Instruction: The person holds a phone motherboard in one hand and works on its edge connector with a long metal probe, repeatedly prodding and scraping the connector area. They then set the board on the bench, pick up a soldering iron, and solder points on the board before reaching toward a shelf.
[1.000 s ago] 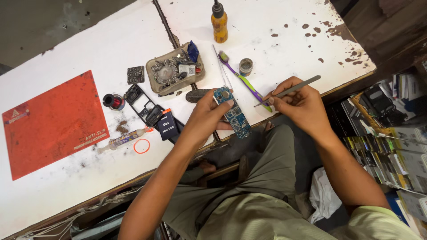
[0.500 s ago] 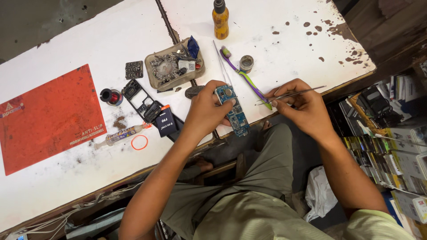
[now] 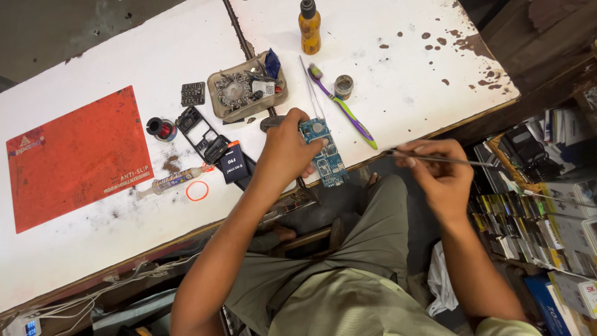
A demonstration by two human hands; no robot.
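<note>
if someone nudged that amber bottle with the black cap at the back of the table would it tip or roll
The amber bottle stands upright, tall and narrow, so a nudge near its cap would probably tip it. Its body looks round, so once down it would likely roll across the white table. How full or heavy it is cannot be told.

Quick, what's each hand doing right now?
Left hand: closed on the blue circuit board at the table edge.
Right hand: pinching thin metal tweezers.
</note>
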